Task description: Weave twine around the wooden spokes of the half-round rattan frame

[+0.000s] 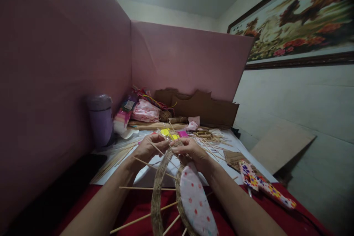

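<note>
Between my hands stands a round twine-and-stick frame [159,188], tilted on edge, with wooden sticks radiating through two brown twine rings. Its inner ring borders a white fabric disc [195,202] with red dots. My left hand [152,148] pinches at the top of the outer ring, beside a stick; exactly what its fingertips hold is hard to make out. My right hand [190,151] grips the upper part of the twine ring, thumb and fingers closed on it. The lower edge of the frame runs out of view over red cloth [135,210].
A flower-patterned glue gun [256,180] lies at right by cardboard. Behind my hands are loose sticks [118,160], yellow packets [168,133], a twine ball [165,115] and dotted fabric [146,111]. A purple container [101,121] stands left; pink panels [182,55] enclose the table.
</note>
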### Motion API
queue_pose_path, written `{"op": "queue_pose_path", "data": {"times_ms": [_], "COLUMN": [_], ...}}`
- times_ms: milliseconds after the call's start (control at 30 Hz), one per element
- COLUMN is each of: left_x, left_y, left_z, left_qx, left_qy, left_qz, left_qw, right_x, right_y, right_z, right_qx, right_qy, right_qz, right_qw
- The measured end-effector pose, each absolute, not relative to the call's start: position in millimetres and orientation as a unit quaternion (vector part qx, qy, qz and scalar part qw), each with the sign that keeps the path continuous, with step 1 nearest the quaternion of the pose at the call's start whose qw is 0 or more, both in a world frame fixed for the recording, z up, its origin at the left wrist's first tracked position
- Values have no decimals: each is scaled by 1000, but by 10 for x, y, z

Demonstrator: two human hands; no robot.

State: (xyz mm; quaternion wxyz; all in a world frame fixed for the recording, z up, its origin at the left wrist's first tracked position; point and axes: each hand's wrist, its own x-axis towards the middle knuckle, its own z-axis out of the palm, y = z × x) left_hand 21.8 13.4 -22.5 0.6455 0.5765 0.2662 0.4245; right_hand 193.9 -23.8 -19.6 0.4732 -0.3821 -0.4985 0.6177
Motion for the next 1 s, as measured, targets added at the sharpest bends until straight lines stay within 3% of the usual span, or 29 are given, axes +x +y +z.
{"op": "queue_pose_path", "data": {"times_ms": [1000], "left_x": [188], "left_y": [156], "left_z": [-219], "left_qx": [509], "left_qy": [245], "left_qz": [424], "left_qw": [708], "right_x": [1866], "right_y": [-157], "right_z": [-296], "right_qx": [-313], "right_qy": [-480], "right_qz": [625], "right_qw": [530]}}
